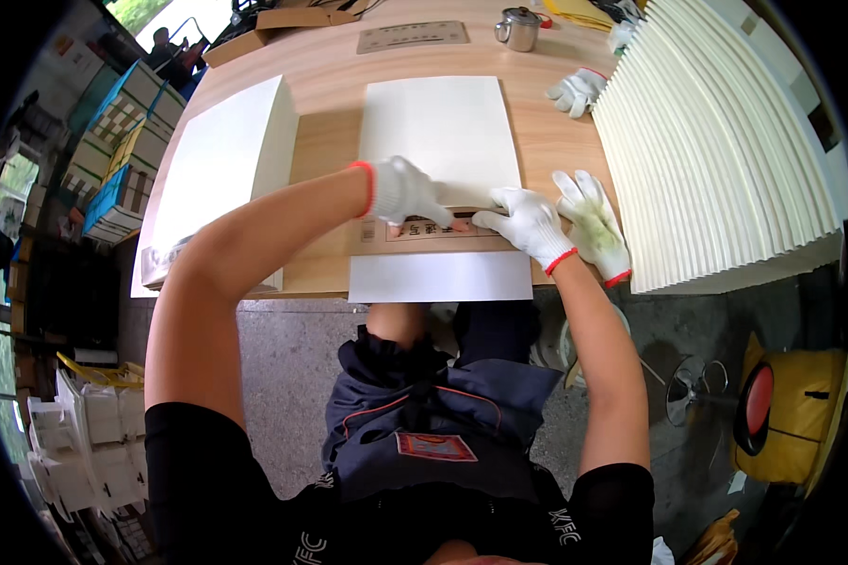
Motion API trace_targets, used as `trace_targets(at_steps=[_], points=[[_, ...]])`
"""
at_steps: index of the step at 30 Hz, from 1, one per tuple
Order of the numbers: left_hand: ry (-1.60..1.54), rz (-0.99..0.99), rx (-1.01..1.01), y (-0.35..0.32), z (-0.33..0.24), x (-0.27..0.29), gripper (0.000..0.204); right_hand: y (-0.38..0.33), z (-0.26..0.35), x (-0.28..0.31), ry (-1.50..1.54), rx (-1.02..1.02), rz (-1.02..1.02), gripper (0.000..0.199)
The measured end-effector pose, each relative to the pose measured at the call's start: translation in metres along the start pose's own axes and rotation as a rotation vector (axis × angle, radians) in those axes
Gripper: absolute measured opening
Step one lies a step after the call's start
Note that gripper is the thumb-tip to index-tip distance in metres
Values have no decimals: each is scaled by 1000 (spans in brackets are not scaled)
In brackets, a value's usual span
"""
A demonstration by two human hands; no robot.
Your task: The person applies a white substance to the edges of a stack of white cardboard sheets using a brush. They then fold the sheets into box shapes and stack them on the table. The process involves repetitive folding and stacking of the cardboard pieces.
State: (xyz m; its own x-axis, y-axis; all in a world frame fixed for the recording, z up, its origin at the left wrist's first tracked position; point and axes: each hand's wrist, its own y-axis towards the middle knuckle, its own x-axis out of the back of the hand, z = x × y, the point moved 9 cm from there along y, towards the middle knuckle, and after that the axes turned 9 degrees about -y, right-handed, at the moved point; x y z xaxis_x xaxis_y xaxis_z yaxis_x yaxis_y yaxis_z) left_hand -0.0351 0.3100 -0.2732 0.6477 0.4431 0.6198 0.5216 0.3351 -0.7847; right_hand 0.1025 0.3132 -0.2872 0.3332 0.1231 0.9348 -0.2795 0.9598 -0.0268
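A white paper pad point(433, 118) lies on the table in front of me. Below its near edge shows a brown card cover point(377, 241) with dark print, and nearer still a white sheet point(440, 276) reaches the table edge. My left hand point(405, 193), in a white knitted glove with bare fingertips, rests on the card with fingers apart. My right hand point(530, 224), also gloved, lies flat at the pad's near right corner, thumb pointing left toward the left fingertips. A loose, stained white glove point(594, 226) lies just right of it.
A tall fanned stack of white pads point(716, 151) fills the table's right side; another white stack point(221, 141) stands left. Farther back are a second glove point(578, 91), a metal mug point(520, 30) and a brown card point(412, 36). A yellow case point(791, 414) stands low right.
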Motion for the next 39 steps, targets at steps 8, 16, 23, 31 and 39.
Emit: trace_targets(at_steps=[8,16,23,31,39], points=[[22,-56,-54,20,4,0,110,-87,-85,53,-566,-401,-443,40],[-224,-213,-298,68,15,-7,66,-78,46,22,-435,501,-365,16],[-617,-97,67,16,27,5,69,-16,187,-58,-381,688,-335,5],[-365,-108,-87,54,25,-5,79,-4,230,-75,-504,645,-421,8],[-134,-138,-71,49,23,-7,59,-30,96,-15,-241,289,-7,14]])
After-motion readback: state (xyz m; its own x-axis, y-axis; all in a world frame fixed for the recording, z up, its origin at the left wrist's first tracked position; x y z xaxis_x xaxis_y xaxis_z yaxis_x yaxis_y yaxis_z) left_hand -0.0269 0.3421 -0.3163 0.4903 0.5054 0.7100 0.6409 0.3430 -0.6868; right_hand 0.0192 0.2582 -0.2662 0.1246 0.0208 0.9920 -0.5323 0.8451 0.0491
